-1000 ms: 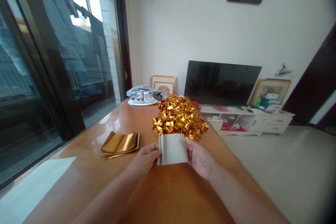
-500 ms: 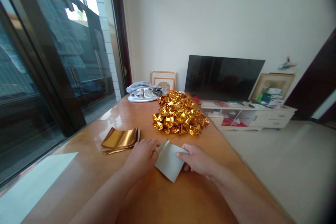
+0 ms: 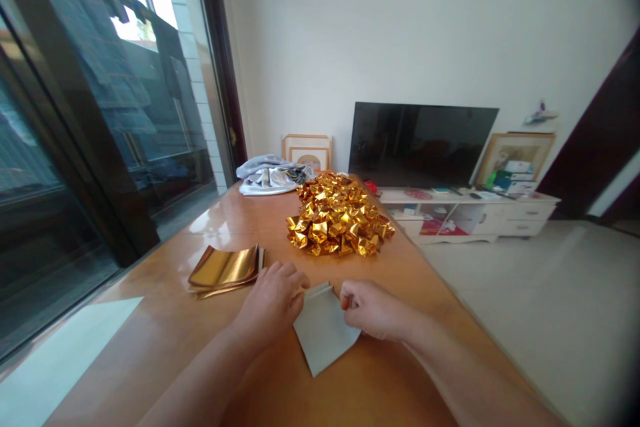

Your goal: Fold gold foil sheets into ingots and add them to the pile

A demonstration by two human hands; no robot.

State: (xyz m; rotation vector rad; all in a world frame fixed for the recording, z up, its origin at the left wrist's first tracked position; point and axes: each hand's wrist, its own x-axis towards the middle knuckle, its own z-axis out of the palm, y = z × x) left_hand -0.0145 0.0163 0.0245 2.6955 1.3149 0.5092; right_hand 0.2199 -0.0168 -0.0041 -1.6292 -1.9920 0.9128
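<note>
Between my hands lies a small pale sheet of paper, its plain side up, with a narrow fold along its far edge. My left hand pinches the sheet at its upper left corner. On the other side, my right hand has its fingers curled in at the upper right end of the fold, closed on the paper. Its fingertips are partly hidden. Left of my left hand is a stack of gold foil paper. Past the hands rises a heap of folded gold foil pieces.
The wooden table has a large pale sheet at its left edge. Grey cloth is bundled at the far end. Beyond stand a television and a white cabinet. A glass door runs along the left.
The pale sheet has turned, its near corner swinging left and closer to me. My right hand has shifted from the sheet's side to the end of the fold, fingers now curled.
</note>
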